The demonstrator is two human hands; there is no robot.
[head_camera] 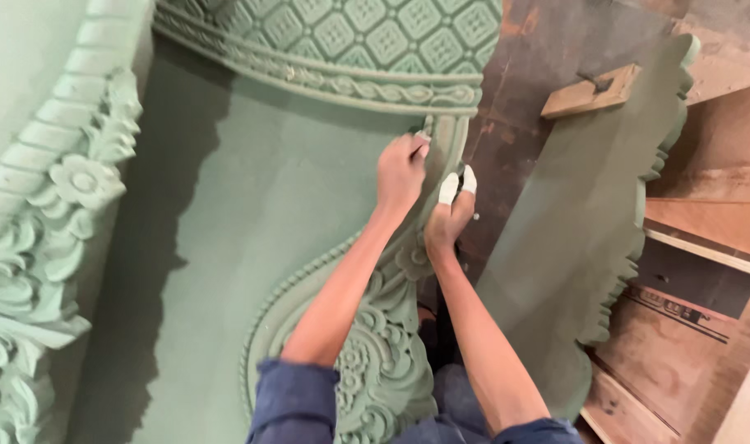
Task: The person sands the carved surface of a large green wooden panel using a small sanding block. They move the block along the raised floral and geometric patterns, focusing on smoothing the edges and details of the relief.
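A large green carved panel [252,214] fills the left and middle of the head view, with a raised floral border [375,353] curving along its right edge. My left hand [400,174] presses on the carved edge strip [451,136] near the top, fingers curled tight, perhaps on something small that I cannot make out. My right hand [449,215] grips the same edge just below, with pale tape or covers on two fingertips. Both forearms reach up from rolled blue sleeves.
A green carved column with flowers [62,189] stands at the left. A lattice-patterned green band [350,33] crosses the top. A flat green scalloped board [589,222] leans at the right, with a small wooden block [590,92] above it and wooden boards [704,214] beyond.
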